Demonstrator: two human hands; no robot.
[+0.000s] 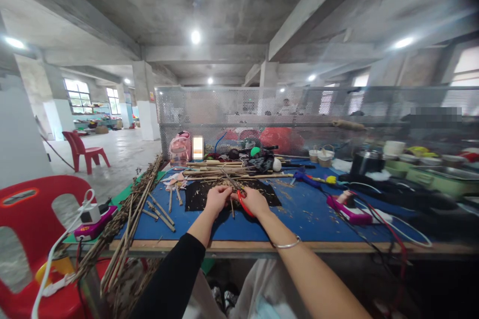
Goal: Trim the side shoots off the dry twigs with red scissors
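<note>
My right hand (256, 201) is closed around scissors with red handles (244, 204); their blades point up and away to the left. Close beside it, my left hand (218, 199) has its fingers pinched together on a short, thin dry stem (232, 208), which hangs down between the two hands. Both hands are above a black cloth (194, 196) strewn with plant scraps. Just beyond the cloth lie long dry stalks (209, 171) on the blue table mat (295, 219). Cut stem pieces (161, 215) rest left of my left hand.
A heap of dry stalks (129, 214) hangs over the table's left edge. Power strips (354, 211) (95, 223) sit at both sides, with trailing cables. A pink bottle (180, 152) stands at the back left, before a perforated metal screen (224, 104). A red chair (33, 219) is at left.
</note>
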